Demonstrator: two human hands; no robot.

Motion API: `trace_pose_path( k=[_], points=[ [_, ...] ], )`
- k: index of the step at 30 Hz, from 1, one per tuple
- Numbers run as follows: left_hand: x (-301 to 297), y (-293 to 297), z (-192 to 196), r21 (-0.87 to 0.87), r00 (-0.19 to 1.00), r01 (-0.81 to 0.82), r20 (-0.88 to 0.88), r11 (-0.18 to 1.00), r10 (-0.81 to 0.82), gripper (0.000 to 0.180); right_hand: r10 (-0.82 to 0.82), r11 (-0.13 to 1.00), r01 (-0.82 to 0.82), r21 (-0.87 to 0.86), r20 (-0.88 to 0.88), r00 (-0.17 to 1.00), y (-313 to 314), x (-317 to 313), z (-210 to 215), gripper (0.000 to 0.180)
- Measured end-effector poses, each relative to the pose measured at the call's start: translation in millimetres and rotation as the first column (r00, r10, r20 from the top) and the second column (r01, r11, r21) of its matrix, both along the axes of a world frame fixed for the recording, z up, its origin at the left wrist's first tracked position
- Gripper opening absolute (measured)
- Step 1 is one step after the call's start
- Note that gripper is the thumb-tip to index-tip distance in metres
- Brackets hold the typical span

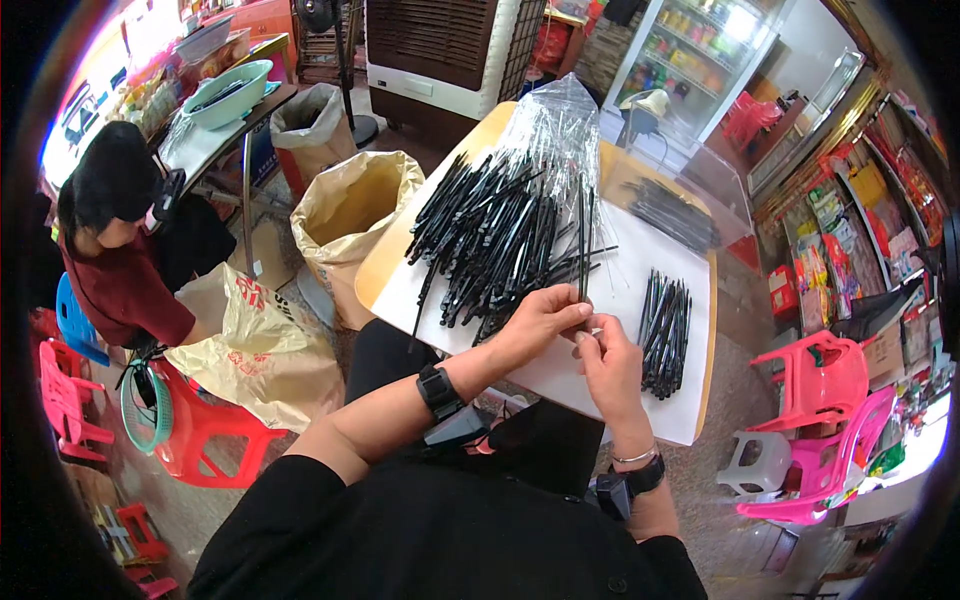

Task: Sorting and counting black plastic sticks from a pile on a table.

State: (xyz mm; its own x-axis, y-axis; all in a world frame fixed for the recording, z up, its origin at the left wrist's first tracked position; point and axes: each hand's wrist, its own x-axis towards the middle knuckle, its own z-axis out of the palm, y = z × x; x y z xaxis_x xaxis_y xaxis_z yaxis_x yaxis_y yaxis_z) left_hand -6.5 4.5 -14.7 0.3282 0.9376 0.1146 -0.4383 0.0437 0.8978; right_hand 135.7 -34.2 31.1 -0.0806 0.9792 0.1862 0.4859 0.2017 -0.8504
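Observation:
My left hand (543, 322) is closed in a pinch around the lower end of a few thin black sticks (584, 245), which point away from me. Right beside it, my right hand (612, 368) has its thumb and fingers pressed together at the same lower end; what lies between them is too small to make out. A big loose pile of black sticks (490, 235) covers the left of the white-topped table (540, 382), its pieces at many angles. To the right of my hands lies a neater bundle of black sticks (665, 335).
Clear plastic wrap (560, 110) lies at the table's far end, near a clear box (675, 212) holding more dark sticks. An open paper sack (355, 225) stands left of the table. Further left, a person (130, 270) handles a pale sack (255, 350) beside a red stool (205, 425).

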Motion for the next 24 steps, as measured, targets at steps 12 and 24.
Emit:
trace_pose_path(
  k=[12,24],
  points=[
    [-2,-2,7,-0.070,0.999,-0.031,-0.028,0.997,0.029,0.019,-0.011,0.994,0.003,-0.105,-0.069,0.998,50,11,23,0.022],
    [1,-1,7,-0.076,0.997,-0.052,-0.054,0.996,0.048,0.014,-0.174,0.979,0.066,0.194,0.620,0.765,106,28,-13,0.013]
  ],
)
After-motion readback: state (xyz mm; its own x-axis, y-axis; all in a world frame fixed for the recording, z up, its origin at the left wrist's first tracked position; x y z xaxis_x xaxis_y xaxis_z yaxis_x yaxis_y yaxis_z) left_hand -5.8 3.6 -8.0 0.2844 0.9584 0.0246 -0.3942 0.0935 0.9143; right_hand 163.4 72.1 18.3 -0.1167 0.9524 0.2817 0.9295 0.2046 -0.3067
